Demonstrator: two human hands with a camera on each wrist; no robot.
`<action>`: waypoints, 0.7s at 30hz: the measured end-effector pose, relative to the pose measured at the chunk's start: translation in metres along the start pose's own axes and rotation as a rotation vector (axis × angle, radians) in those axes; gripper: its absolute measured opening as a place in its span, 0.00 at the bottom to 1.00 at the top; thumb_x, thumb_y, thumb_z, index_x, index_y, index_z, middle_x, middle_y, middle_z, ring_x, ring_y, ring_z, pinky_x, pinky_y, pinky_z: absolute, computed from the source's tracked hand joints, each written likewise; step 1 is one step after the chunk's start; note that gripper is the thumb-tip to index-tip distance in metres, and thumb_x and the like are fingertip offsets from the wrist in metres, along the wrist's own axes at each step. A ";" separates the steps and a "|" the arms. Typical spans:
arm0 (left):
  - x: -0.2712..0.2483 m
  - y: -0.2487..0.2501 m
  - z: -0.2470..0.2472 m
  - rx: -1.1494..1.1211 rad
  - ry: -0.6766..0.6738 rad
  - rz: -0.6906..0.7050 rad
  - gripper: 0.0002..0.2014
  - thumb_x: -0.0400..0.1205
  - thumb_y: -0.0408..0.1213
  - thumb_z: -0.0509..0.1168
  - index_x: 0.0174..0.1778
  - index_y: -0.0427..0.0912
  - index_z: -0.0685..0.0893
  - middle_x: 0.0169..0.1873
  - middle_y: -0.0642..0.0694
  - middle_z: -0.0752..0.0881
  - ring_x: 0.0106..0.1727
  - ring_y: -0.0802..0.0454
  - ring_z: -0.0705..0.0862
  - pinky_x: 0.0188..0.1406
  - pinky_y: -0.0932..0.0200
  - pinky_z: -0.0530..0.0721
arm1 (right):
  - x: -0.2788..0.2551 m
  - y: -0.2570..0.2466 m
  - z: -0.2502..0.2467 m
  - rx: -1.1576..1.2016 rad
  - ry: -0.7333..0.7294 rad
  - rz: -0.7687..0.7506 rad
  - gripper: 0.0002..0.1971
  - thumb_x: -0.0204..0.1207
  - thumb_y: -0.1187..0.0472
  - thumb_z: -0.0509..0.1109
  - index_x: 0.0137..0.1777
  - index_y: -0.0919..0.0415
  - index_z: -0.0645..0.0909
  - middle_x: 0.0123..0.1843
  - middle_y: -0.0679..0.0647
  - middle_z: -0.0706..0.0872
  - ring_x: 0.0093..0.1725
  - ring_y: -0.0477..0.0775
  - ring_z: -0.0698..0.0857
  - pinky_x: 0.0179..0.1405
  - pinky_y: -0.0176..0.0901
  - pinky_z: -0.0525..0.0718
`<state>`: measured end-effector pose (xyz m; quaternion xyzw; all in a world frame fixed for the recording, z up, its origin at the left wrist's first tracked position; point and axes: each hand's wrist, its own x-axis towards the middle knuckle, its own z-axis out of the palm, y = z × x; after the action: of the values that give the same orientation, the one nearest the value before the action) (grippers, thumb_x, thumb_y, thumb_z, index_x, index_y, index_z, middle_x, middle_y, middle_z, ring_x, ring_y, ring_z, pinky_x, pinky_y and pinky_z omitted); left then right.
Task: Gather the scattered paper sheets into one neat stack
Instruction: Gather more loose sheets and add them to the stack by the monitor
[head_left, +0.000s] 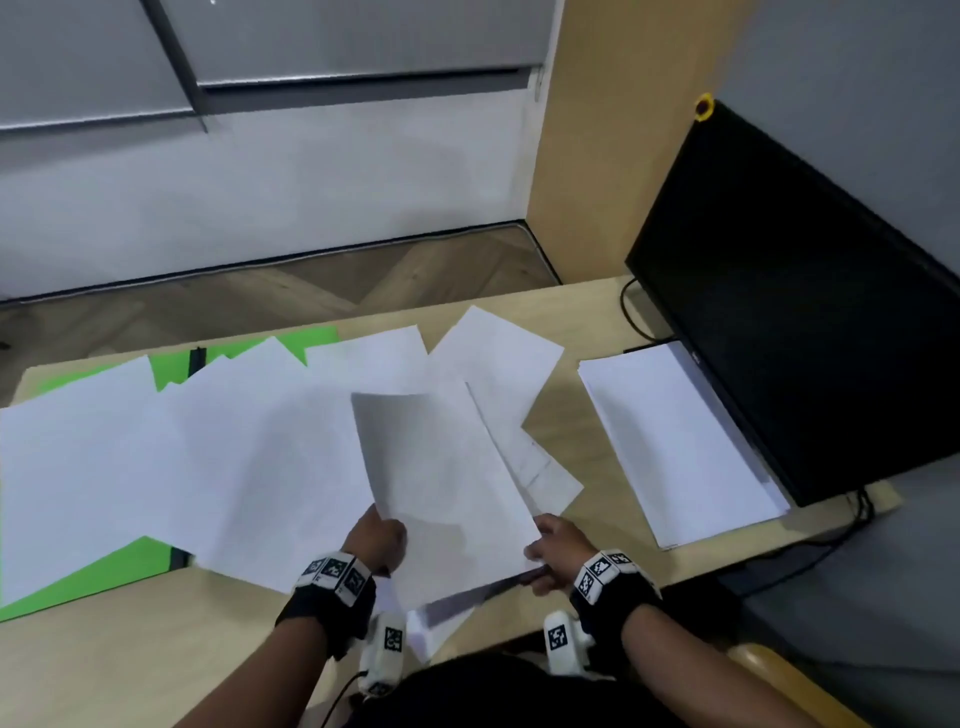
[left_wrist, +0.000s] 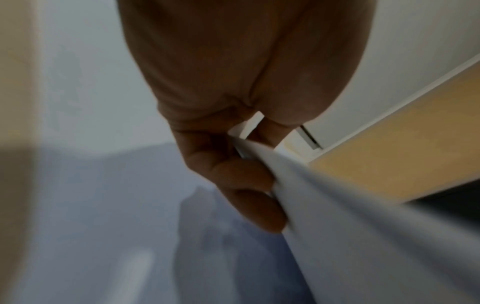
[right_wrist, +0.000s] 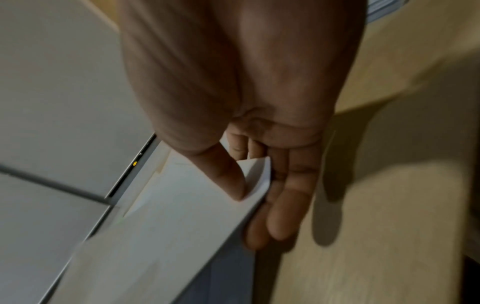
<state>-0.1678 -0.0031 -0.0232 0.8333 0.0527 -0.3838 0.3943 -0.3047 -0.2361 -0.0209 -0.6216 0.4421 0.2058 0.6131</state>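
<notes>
Blk wristbands (head_left: 332, 597) w/ b&w tag cubes, white wrist cams (head_left: 384, 652).

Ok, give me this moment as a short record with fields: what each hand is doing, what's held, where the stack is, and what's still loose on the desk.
left hand: pinches the left edge of the held sheet
right hand: thumb on top, fingers under the sheet's right edge
held sheet: white, lifted off the desk, tilted
neat stack: right side, beside the black monitor
scattered sheets: white, overlapping, centre and left
green sheets: under the white ones
</notes>
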 end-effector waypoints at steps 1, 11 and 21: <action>0.007 0.005 0.008 -0.020 -0.004 0.013 0.17 0.62 0.38 0.57 0.47 0.45 0.79 0.40 0.36 0.86 0.39 0.40 0.83 0.38 0.50 0.82 | 0.003 0.002 -0.009 0.031 0.039 -0.010 0.17 0.72 0.78 0.60 0.52 0.59 0.81 0.40 0.64 0.82 0.22 0.57 0.78 0.24 0.45 0.77; 0.010 0.131 0.121 -0.015 -0.114 0.215 0.12 0.64 0.41 0.61 0.42 0.49 0.82 0.35 0.40 0.88 0.34 0.39 0.86 0.32 0.50 0.86 | 0.011 0.019 -0.134 0.424 0.583 -0.136 0.11 0.74 0.64 0.67 0.49 0.46 0.82 0.36 0.56 0.89 0.24 0.60 0.84 0.29 0.52 0.85; 0.015 0.192 0.233 0.240 -0.311 0.330 0.12 0.74 0.38 0.70 0.54 0.48 0.83 0.36 0.47 0.89 0.30 0.47 0.87 0.31 0.55 0.89 | 0.019 0.074 -0.230 0.549 0.905 -0.123 0.14 0.81 0.68 0.63 0.63 0.58 0.83 0.49 0.64 0.84 0.43 0.61 0.81 0.37 0.47 0.79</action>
<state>-0.2218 -0.3003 -0.0063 0.8025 -0.1910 -0.4413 0.3533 -0.4200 -0.4483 -0.0409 -0.4896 0.6625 -0.2426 0.5123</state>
